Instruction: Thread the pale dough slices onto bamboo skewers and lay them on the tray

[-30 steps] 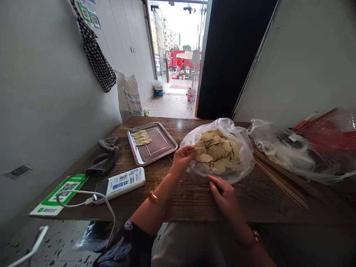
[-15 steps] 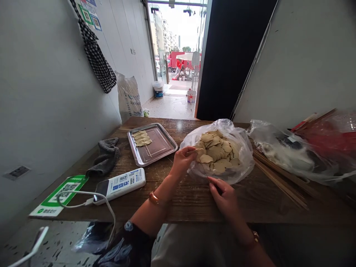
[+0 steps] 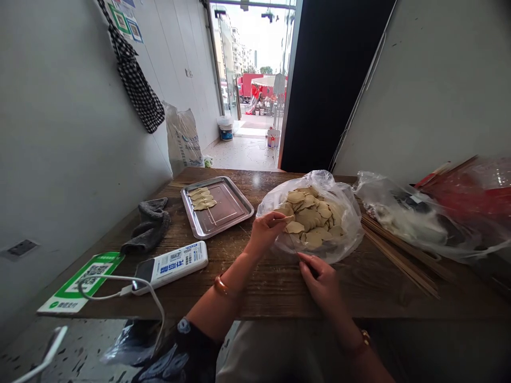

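Note:
My left hand (image 3: 265,233) pinches a thin pale-beige slice (image 3: 288,218) of food at the near-left side of a clear plastic bag (image 3: 270,198). A heap of similar slices (image 3: 313,213) fills the opened bag. Between thumb and fingers, my right hand (image 3: 321,277) grips the lower end of a thin skewer (image 3: 294,244), which slants up toward the slice. Whether its tip has pierced the slice is too small to tell. On the left, a metal tray (image 3: 235,223) bears several threaded slices (image 3: 203,198) in a row, with bare skewer ends sticking out.
Loose wooden skewers (image 3: 399,255) lie right of the bag, beside another plastic bag (image 3: 419,218). Left on the wooden table (image 3: 263,292) are a grey cloth (image 3: 147,229), a white power bank (image 3: 179,263) with a cable (image 3: 154,290), and a green QR card (image 3: 85,282).
The slice in my left hand has turned from facing me to nearly edge-on, looking folded, and the left fingers have shifted slightly. My right hand stays almost in place on the skewer.

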